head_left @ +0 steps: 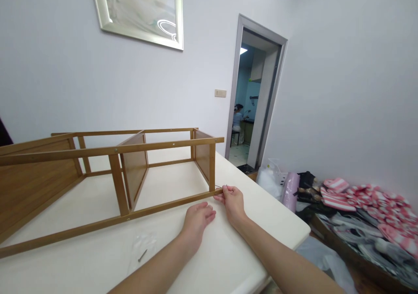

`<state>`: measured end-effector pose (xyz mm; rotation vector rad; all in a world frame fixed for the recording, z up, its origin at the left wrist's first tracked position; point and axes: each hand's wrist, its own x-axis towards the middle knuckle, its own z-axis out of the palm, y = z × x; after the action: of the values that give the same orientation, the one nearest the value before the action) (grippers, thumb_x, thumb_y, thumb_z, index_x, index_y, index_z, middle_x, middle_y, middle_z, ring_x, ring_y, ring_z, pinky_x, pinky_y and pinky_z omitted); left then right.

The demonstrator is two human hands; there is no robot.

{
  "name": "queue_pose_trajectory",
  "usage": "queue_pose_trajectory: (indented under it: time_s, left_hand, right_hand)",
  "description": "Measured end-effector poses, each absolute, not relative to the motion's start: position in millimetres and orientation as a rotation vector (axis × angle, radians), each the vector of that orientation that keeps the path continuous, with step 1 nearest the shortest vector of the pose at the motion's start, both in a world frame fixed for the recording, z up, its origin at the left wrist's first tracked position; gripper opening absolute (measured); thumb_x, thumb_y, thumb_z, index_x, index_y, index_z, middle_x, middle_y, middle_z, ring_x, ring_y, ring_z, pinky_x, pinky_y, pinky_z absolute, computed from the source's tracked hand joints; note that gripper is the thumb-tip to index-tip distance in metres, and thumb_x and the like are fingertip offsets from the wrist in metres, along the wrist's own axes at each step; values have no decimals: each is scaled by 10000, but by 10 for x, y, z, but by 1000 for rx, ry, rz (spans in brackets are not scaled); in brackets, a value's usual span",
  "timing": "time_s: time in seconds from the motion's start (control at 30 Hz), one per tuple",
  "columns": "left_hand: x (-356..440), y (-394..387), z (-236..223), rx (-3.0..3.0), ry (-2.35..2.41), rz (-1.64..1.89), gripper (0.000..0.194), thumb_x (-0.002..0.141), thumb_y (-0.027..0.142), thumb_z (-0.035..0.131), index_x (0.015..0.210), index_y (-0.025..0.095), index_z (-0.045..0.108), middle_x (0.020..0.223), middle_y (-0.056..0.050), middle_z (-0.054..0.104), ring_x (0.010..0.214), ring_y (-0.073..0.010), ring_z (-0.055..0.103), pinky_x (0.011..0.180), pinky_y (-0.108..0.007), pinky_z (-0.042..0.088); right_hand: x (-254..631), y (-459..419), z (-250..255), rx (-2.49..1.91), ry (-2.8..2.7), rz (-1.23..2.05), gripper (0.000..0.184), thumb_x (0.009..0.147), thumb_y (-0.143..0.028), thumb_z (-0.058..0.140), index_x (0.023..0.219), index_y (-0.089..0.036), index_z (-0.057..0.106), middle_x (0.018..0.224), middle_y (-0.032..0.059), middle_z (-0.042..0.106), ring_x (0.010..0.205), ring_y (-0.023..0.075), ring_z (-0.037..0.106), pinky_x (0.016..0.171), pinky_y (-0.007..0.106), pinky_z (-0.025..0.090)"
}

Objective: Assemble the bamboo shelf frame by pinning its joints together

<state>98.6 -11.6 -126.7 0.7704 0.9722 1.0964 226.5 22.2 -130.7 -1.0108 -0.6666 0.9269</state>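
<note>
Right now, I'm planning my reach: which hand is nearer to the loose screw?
Left. Your left hand is to the right of the screw; your right hand is farther right, with its fingers at the end of the wooden frame.

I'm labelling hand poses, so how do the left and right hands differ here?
The left hand is open and loosely curled beside the lower rail, while the right hand has its fingers closed at the rail's end. The left hand appears to hold nothing; the right hand pinches there. Both are bare and over the white table.
</note>
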Motion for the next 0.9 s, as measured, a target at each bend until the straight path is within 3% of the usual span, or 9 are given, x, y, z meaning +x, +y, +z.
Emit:
queue_pose_trajectory:
  time_s: [0.1,0.2,0.3,0.4,0.5,0.63,0.9]
  left_hand:
    - [953,-17,-1220,471,784,1128,145,789,9,559,896,105,578,975,-157,689,940,-195,693,918,-305,522]
    - [951,50,-1178,336,697,1117,120,879,123,504,966,82,577,1082,-223,673,1010,-230,685,939,-336,527]
    - [964,54,-1183,292,634,1134,228,914,258,508,1034,74,567,1131,-251,658,1058,-260,671,941,-359,534]
    - [960,40,-1210,288,609,1136,271,929,289,486,1067,70,562,1166,-256,646,1080,-267,662,945,-366,534]
    - [944,48,-1231,292,613,1126,262,934,278,468,1063,70,563,1212,-253,626,1100,-270,653,957,-374,526]
    - [930,70,-1252,306,609,1106,210,923,231,469,1041,86,565,1262,-245,603,1134,-264,634,978,-383,511]
    - [918,21,-1211,335,606,1108,122,834,59,478,889,110,573,1239,-243,622,1176,-267,608,1018,-410,475]
  right_hand:
    - [2267,225,-1313,-997,-665,936,310,661,-377,756,768,-197,526,708,35,720,586,180,687,628,311,611]
    - [2270,228,-1331,-984,-677,922,322,657,-388,761,783,-196,535,691,28,710,599,190,689,611,316,606]
    - [2272,227,-1340,-993,-697,908,336,654,-410,764,786,-193,544,672,25,700,603,197,686,607,322,599]
    - [2291,202,-1314,-1046,-729,875,355,665,-456,752,789,-188,556,745,48,716,621,195,687,593,322,589]
    - [2365,115,-1261,-1139,-799,737,375,680,-502,738,805,-179,594,816,59,717,674,192,690,581,309,574]
    - [2508,-133,-1219,-1258,-1057,474,360,717,-524,709,784,-174,656,758,46,690,705,183,657,640,319,565]
    - [2427,-457,-1234,-1189,-1590,54,180,860,-390,609,788,-238,673,802,47,685,763,189,641,714,319,539]
